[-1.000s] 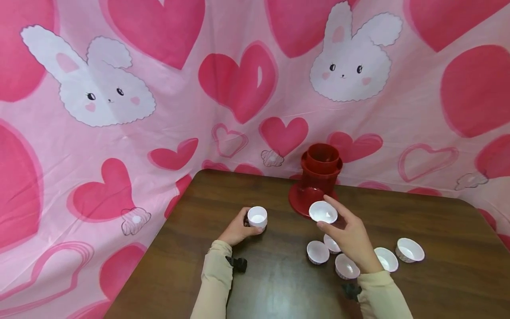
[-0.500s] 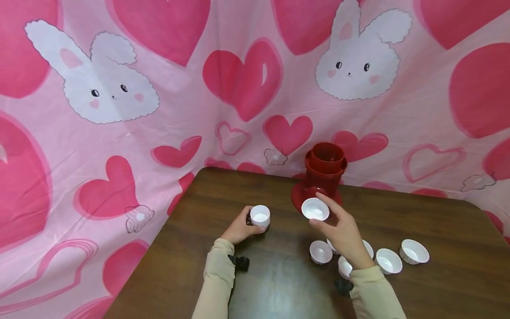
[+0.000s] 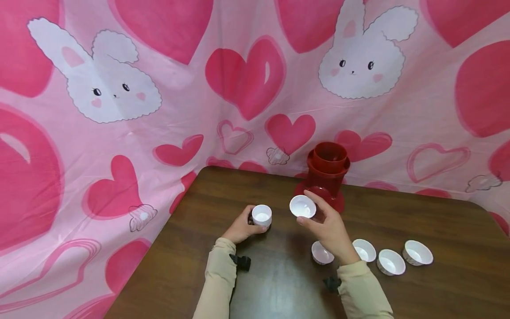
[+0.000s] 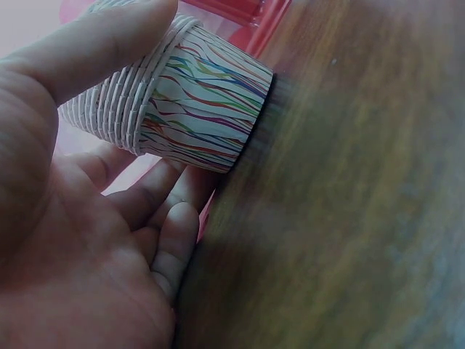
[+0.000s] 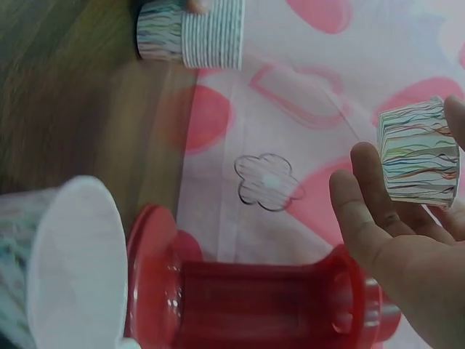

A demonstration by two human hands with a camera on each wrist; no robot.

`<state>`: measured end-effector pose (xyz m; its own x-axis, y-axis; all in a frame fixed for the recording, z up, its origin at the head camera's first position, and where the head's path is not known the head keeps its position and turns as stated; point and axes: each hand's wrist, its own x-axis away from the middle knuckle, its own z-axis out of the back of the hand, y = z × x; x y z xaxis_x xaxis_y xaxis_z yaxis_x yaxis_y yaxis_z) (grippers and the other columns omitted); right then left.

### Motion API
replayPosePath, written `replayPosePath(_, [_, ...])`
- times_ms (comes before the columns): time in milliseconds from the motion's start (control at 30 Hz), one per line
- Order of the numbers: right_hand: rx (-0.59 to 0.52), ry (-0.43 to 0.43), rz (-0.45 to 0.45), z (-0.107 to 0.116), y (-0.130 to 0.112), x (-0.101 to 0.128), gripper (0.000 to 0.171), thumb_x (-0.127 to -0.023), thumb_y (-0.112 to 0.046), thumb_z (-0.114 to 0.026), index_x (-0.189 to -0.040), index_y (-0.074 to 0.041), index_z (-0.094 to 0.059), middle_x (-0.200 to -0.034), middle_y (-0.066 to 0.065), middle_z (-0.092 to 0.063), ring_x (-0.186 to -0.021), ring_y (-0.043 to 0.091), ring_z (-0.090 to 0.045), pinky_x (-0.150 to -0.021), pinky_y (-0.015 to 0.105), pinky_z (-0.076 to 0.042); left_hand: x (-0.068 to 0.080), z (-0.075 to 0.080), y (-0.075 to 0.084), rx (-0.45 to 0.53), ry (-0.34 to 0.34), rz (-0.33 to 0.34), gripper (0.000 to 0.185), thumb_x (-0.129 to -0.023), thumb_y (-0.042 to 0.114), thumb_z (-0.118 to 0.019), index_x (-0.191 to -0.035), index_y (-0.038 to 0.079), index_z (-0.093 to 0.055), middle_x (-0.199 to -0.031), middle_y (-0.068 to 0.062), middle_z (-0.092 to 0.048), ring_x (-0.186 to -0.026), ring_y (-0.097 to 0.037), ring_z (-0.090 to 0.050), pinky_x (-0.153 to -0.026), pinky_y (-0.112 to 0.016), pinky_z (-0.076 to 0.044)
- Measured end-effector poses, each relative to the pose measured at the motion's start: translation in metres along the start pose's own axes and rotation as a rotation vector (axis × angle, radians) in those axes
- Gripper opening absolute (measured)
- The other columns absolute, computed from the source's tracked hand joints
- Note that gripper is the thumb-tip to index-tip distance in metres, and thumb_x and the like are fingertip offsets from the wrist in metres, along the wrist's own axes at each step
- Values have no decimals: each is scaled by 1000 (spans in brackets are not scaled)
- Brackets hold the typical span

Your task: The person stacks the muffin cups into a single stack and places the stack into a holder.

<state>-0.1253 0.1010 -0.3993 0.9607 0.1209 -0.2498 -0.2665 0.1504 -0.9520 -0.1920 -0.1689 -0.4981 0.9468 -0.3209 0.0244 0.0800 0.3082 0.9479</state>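
My left hand (image 3: 241,227) grips a stack of white paper baking cups (image 3: 261,214) that stands upright on the table. In the left wrist view, the stack's nested rims show under my thumb, and the lowest cup (image 4: 207,102) has wavy coloured stripes. Held above the table, a single paper baking cup (image 3: 303,207) is pinched between the thumb and fingers of my right hand (image 3: 328,230). This cup is to the right of the stack and apart from it, its mouth tilted toward the head camera. Striped sides of the same cup (image 5: 420,156) appear in the right wrist view.
A red plastic cylinder (image 3: 326,170) on a round base stands at the back, behind my right hand. Several loose baking cups sit at the right, among them a near one (image 3: 322,253) and a far-right one (image 3: 418,253). A pink heart-print cloth (image 3: 179,106) hangs behind the wooden table (image 3: 279,283).
My right hand has carried its cup leftward, closer to the stack. The left hand stays in place around the stack. The head view has shifted slightly.
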Motion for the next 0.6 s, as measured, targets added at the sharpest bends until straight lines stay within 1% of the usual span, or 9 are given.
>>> replayPosePath(167, [-38, -5, -66, -16, 5, -10, 69, -87, -5, -79, -149, -7, -48, -137, 20, -56, -112, 33, -57, -88, 23, -51, 1, 0, -1, -18, 7, -3, 66, -83, 11, -83, -136, 2, -45, -126, -15, -56, -112, -30, -55, -95, -45, -45])
replayPosePath(267, [-15, -4, -90, -27, 10, -15, 68, -86, -8, -80, -147, -7, -49, -132, 20, -59, -108, 32, -59, -86, 24, -52, 1, 0, -1, -19, 7, -1, 67, -83, 12, -83, -136, 3, -44, -127, -15, -55, -113, -30, -54, -97, -47, -45])
replayPosePath(467, [16, -8, -88, -51, 22, -26, 63, -86, -13, -82, -142, -3, -54, -124, 19, -63, -102, 30, -60, -84, 24, -51, 1, 1, -1, 0, 1, 20, 66, -84, 16, -83, -137, 5, -44, -129, -14, -54, -116, -30, -53, -99, -49, -44])
replayPosePath(600, [61, 22, -87, -68, 32, -31, 61, -85, -13, -83, -138, 0, -56, -120, 19, -64, -97, 28, -61, -82, 27, -52, 0, 1, -2, -5, -9, 14, 67, -85, 17, -83, -137, 4, -43, -131, -14, -53, -117, -30, -52, -99, -49, -44])
